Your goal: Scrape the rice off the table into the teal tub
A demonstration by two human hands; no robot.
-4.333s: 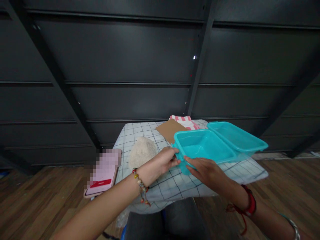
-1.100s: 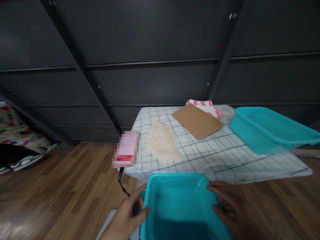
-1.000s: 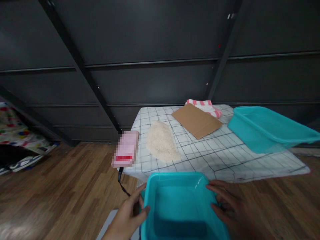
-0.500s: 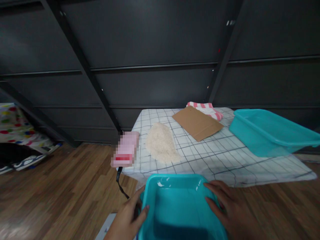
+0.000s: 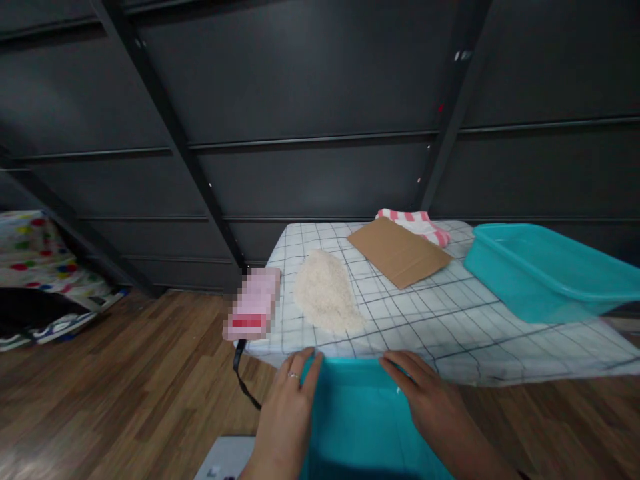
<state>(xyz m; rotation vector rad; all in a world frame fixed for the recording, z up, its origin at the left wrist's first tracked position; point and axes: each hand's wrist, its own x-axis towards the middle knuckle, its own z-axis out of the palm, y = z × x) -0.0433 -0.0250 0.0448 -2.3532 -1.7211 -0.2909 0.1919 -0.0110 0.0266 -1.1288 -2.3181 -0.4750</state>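
A teal plastic tub (image 5: 363, 420) sits low in front of me, below the near edge of the table. My left hand (image 5: 285, 420) grips its left rim, fingers curled over the far corner, a ring on one finger. My right hand (image 5: 430, 407) holds the right rim, fingers laid over the far edge. A pile of white rice (image 5: 325, 293) lies on the checked cloth (image 5: 440, 320) just beyond the tub. A second teal tub (image 5: 545, 273) stands at the table's right end.
A brown cardboard sheet (image 5: 397, 252) and a pink-striped cloth (image 5: 415, 223) lie at the table's back. A pink phone-like object (image 5: 253, 303) hangs off the left edge with a black cord below. Dark metal wall behind; wooden floor around; patterned fabric far left.
The tub went from the table down to in front of me. Since half a second ago both hands have slid forward along its rims to the far edge.
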